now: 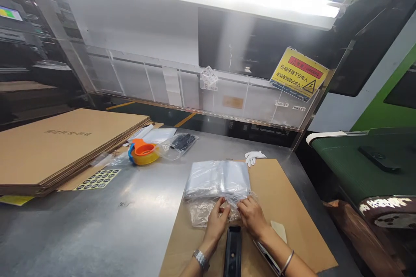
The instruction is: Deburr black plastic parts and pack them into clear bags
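Note:
My left hand (217,221) and my right hand (252,215) work close together at the near edge of a stack of clear plastic bags (217,177). Each has its fingers pinched on the crumpled film of a clear plastic bag (201,213). Just below, between my wrists, lies a long narrow black part (233,251) with a small hole in it. Beneath my right forearm, another long piece with a pale edge (268,257) is partly hidden. A cream-coloured flat piece (278,230) pokes out beside that forearm. All of this rests on a cardboard sheet (295,220).
On the metal table (107,229), a stack of flat cardboard (71,147) stands at left beside a sticker sheet (99,179). Behind are a tape dispenser (143,151), a bagged black item (183,142) and a white glove (255,157). At right, a green conveyor (344,160) carries a black part (378,159).

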Demonstrator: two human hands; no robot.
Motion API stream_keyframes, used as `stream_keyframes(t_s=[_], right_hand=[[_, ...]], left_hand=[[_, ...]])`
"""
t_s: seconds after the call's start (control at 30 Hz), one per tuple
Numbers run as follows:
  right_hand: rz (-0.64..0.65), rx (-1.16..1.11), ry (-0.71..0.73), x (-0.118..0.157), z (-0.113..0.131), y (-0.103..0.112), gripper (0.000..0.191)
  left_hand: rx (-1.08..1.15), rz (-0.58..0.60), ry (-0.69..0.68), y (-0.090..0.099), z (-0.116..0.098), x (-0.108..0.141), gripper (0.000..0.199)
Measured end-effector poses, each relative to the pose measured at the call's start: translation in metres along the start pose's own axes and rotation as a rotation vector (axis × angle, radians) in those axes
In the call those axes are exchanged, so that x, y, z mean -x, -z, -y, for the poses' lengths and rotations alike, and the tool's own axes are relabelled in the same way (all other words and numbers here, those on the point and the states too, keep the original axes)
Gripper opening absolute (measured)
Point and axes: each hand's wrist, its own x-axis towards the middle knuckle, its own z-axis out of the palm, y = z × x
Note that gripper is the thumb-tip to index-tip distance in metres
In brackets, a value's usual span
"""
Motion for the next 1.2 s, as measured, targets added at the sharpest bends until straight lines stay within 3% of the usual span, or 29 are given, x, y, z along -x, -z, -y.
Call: stream_keyframes(t_s=[0.2,0.4,0.53,0.67,1.0,1.2], right_hand=[[-0.027,-0.224,-0.126,0.002,0.007,0.003,0.024],[-0.063,-0.553,-0.37,0.004,0.006,-0.006,0.022],[0.064,-0.813,-0.571,0.006,0.005,-0.021,0.025],[0.173,-0.989,-0.673,0.007,0.001,-0.028,0.023],[0.139,-1.15,-0.743,0.012,0.003,-0.03,0.022],[0.057,-1.012,-0.704,0.005,0.004,-0.028,0.021]], left_hand=[[0.225,0.087,0.039,-0.011,-0.002,-0.001,0.04],[0.362,-0.046,0.143,0.003,0.002,-0.001,0.039],[0.364,-0.086,0.197,0.01,0.0,0.007,0.038],[0.304,-0.115,0.196,0.012,0.002,0.012,0.041],[0.082,-0.075,0.149,0.025,0.013,0.006,0.03],[0.05,-0.234,0.086,0.058,0.007,0.008,0.034]])
